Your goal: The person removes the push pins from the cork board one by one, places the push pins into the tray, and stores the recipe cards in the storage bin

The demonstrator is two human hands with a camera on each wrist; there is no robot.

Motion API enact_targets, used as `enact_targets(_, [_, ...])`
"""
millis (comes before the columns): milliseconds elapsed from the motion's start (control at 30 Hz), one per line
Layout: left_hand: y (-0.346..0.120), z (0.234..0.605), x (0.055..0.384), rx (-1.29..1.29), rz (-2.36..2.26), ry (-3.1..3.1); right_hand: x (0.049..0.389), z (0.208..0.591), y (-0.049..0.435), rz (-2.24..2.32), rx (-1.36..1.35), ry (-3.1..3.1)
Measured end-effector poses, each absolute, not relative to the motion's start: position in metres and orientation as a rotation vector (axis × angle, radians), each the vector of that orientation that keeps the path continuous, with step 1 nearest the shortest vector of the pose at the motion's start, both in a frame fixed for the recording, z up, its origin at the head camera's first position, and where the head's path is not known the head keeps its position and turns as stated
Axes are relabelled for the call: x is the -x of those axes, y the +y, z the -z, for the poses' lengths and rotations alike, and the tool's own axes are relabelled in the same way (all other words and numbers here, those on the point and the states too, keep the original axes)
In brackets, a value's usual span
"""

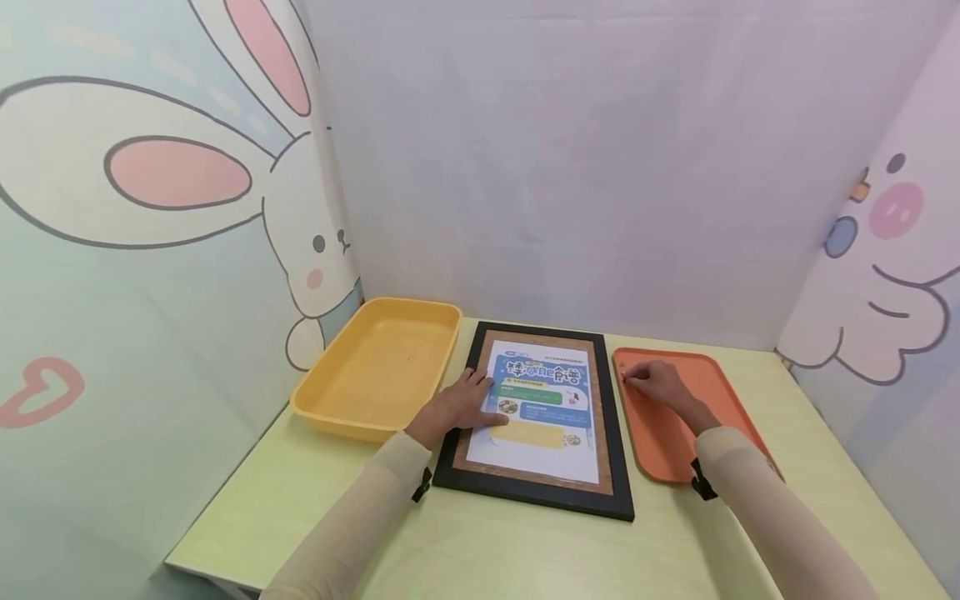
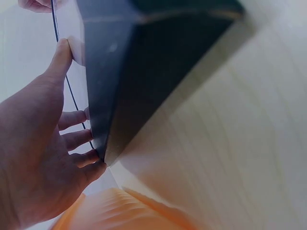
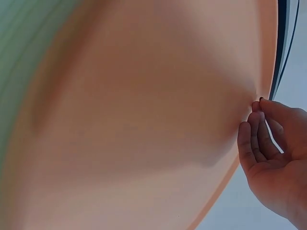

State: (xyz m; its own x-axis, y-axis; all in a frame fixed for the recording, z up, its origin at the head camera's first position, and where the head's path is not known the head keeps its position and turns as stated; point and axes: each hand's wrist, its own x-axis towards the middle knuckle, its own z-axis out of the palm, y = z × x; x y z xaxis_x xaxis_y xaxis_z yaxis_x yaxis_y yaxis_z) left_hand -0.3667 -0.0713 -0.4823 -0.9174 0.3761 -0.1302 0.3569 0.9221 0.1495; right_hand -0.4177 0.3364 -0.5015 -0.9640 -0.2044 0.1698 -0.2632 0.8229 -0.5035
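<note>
A printed paper sheet (image 1: 536,461) with a blue title lies on a brown cork-like board with a black frame (image 1: 540,502). Spread over the left side of the board, my left hand (image 1: 463,403) rests with its thumb and fingertips on the sheet's left edge. From below, the left wrist view shows that hand (image 2: 43,139) beside the frame's dark side (image 2: 108,72). At the left rim of an orange tray (image 1: 667,437), my right hand (image 1: 663,385) pinches a tiny dark thing (image 3: 261,99) between thumb and forefinger; I cannot tell its kind.
A deep yellow tray (image 1: 375,358) stands left of the board, near the back wall. The pale wooden table (image 1: 480,550) meets a plain backdrop (image 1: 570,167) behind, with cartoon-printed walls (image 1: 150,317) on both sides.
</note>
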Motion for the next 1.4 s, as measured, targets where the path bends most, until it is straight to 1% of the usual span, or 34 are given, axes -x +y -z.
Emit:
enact_targets(233, [-0.071, 0.482, 0.367, -0.601, -0.176, 2.939, 0.418, 0.502, 0.338, -0.822, -0.37, -2.917])
enact_targets(633, [-0.071, 0.481, 0.366, -0.545, -0.159, 2.92, 0.407, 0.499, 0.336, -0.821, -0.396, -2.891])
enact_targets(1133, [-0.071, 0.479, 0.363, -0.564, -0.163, 2.924, 0.404, 0.502, 0.336, -0.822, -0.343, -2.909])
enact_targets(1400, [-0.072, 0.48, 0.363, -0.551, -0.21, 2.919, 0.404, 0.503, 0.339, -0.827, -0.386, -2.895])
